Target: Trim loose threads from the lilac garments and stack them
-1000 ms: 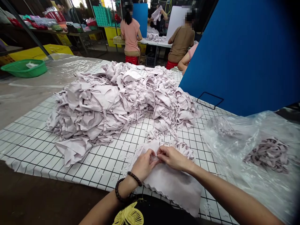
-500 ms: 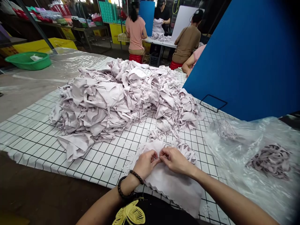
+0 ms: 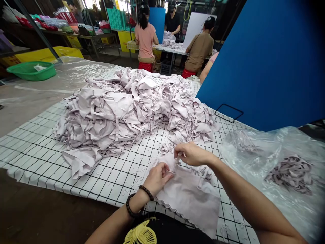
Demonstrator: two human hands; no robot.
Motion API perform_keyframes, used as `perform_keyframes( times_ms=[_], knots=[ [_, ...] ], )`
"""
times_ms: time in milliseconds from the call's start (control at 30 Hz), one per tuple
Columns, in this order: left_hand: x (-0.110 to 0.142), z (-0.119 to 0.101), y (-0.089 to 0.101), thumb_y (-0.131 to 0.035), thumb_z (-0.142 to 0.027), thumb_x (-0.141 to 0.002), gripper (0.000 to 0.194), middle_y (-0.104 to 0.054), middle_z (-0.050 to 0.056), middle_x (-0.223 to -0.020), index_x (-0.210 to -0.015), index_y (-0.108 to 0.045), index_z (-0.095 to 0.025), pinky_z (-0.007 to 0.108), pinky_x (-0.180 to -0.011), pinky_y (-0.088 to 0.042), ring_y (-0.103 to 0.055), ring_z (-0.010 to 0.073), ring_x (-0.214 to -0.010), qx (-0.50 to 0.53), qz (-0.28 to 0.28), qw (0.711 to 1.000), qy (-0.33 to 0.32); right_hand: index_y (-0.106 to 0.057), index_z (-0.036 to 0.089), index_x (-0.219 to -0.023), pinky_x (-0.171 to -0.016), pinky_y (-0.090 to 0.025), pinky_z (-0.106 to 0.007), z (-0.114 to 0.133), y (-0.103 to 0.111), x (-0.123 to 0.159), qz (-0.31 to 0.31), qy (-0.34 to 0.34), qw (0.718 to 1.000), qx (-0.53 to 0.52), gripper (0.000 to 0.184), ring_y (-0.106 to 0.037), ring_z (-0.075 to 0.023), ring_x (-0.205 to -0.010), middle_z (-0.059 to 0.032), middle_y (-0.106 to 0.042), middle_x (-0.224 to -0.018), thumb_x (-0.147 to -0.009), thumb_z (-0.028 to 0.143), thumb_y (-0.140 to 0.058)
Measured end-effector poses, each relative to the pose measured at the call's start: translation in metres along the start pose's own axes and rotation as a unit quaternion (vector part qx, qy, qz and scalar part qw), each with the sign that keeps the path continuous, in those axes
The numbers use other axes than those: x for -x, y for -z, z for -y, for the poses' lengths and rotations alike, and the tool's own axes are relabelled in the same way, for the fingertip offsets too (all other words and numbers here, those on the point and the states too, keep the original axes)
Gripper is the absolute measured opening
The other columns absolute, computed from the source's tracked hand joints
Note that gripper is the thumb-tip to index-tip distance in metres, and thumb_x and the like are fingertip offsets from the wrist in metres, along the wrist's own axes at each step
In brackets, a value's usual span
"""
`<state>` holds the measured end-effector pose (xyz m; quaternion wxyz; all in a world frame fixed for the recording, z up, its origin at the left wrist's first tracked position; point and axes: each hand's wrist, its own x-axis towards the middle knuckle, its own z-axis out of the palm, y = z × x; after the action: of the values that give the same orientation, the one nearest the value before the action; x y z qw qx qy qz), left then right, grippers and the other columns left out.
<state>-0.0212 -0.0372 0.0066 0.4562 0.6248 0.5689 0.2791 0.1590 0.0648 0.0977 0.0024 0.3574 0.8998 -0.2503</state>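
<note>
The pale fabric [image 3: 189, 196] lies under the left hand [image 3: 157, 179] (fingertips pinching it).

Cloth heap [image 3: 111, 112] on the table [image 3: 119, 176], left of the plastic bag [image 3: 266, 169], before 1 upright board [image 3: 198, 28].

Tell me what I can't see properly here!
Head view: whether the right hand holds anything; its fingers hide it.
Head view: the table under the heap; the heap hides it.
Head view: top of the blue board; cut off by the edge.
Head view: the white thing in the green tub; too small.
</note>
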Motion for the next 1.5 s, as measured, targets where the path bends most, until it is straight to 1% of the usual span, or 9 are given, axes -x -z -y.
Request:
perform_keyframes(
  times_ms=[200,400,567,733,867,1033,1200,1367,1500],
  knots=[
    [0.007,-0.002,-0.003,-0.056,-0.034,-0.081,0.04,-0.052,-0.004,-0.07,-0.119,-0.047,-0.022,0.024,-0.063,-0.039,-0.05,0.0126,-0.063,0.0,-0.025,0.999,-0.042,-0.059,0.016,-0.083,-0.061,-0.04,-0.023,-0.041,-0.028,-0.032,-0.166,-0.171,0.95,-0.202,0.012,-0.052,-0.0115,-0.066,-0.0015,-0.06,-0.078,-0.073,0.016,-0.054],
    [0.01,-0.008,-0.004,-0.041,-0.036,-0.09,0.038,-0.058,0.005,-0.087,-0.126,-0.053,-0.032,0.027,-0.068,-0.041,-0.053,0.0169,-0.075,-0.079,0.005,0.992,-0.097,-0.063,0.014,-0.08,-0.043,-0.035,-0.02,-0.072,-0.028,-0.031,-0.009,-0.226,0.911,-0.345,0.018,-0.05,-0.0096,-0.05,0.0009,-0.059,-0.063,-0.065,0.023,-0.068],
    [0.006,-0.009,-0.001,-0.042,-0.039,-0.09,0.04,-0.057,0.004,-0.084,-0.128,-0.052,-0.031,0.028,-0.069,-0.042,-0.052,0.0168,-0.072,-0.076,0.012,0.994,-0.082,-0.066,0.014,-0.091,-0.054,-0.04,-0.021,-0.071,0.002,-0.031,-0.069,-0.185,0.942,-0.272,0.026,-0.053,-0.0097,-0.061,-0.0043,-0.066,-0.087,-0.068,0.009,-0.054],
    [0.005,-0.008,0.001,-0.042,-0.04,-0.09,0.04,-0.057,0.003,-0.08,-0.127,-0.053,-0.03,0.028,-0.069,-0.042,-0.052,0.0176,-0.073,-0.069,0.014,0.994,-0.078,-0.066,0.015,-0.097,-0.07,-0.043,-0.024,-0.056,-0.027,-0.04,-0.03,-0.046,0.984,-0.171,0.037,-0.055,-0.0139,-0.079,-0.0051,-0.064,-0.096,-0.062,0.005,-0.055],
    [0.004,-0.01,0.001,-0.043,-0.04,-0.089,0.04,-0.057,0.003,-0.078,-0.125,-0.055,-0.028,0.028,-0.07,-0.042,-0.052,0.0175,-0.073,-0.067,0.013,0.995,-0.078,-0.066,0.014,-0.086,-0.066,-0.042,-0.023,-0.065,-0.039,-0.041,-0.073,-0.098,0.978,-0.168,0.026,-0.054,-0.0126,-0.071,-0.0023,-0.063,-0.079,-0.064,0.008,-0.052],
    [0.002,-0.01,0.001,-0.044,-0.04,-0.089,0.038,-0.058,0.003,-0.077,-0.122,-0.057,-0.026,0.028,-0.07,-0.041,-0.053,0.0171,-0.073,-0.061,0.013,0.995,-0.072,-0.067,0.014,-0.089,-0.055,-0.038,-0.021,-0.078,-0.029,-0.034,-0.007,-0.124,0.963,-0.238,0.029,-0.05,-0.0104,-0.06,0.0003,-0.061,-0.072,-0.065,0.011,-0.051],
    [0.001,-0.01,0.001,-0.045,-0.04,-0.088,0.038,-0.059,0.002,-0.078,-0.121,-0.058,-0.026,0.028,-0.069,-0.041,-0.052,0.0158,-0.071,-0.053,0.015,0.996,-0.063,-0.066,0.016,-0.085,-0.058,-0.038,-0.022,-0.068,-0.035,-0.039,0.014,-0.15,0.982,-0.116,0.023,-0.054,-0.0135,-0.067,-0.0015,-0.063,-0.075,-0.062,0.015,-0.061],
    [0.002,-0.011,0.002,-0.045,-0.04,-0.087,0.038,-0.059,0.002,-0.076,-0.121,-0.058,-0.026,0.027,-0.067,-0.041,-0.052,0.0154,-0.07,-0.05,0.014,0.997,-0.049,-0.066,0.017,-0.087,-0.061,-0.042,-0.022,-0.071,0.009,-0.074,0.003,-0.151,0.983,-0.104,0.023,-0.058,-0.0152,-0.071,-0.0039,-0.067,-0.083,-0.064,0.016,-0.063],
    [-0.001,-0.007,0.003,-0.047,-0.041,-0.086,0.037,-0.058,0.001,-0.073,-0.119,-0.059,-0.028,0.026,-0.066,-0.041,-0.051,0.014,-0.067,-0.03,0.024,0.998,-0.044,-0.064,0.017,-0.095,-0.071,-0.044,-0.026,-0.063,0.047,-0.14,-0.212,-0.209,0.942,-0.158,0.024,-0.058,-0.0198,-0.087,-0.0084,-0.064,-0.099,-0.073,0.025,-0.059]
  ],
)
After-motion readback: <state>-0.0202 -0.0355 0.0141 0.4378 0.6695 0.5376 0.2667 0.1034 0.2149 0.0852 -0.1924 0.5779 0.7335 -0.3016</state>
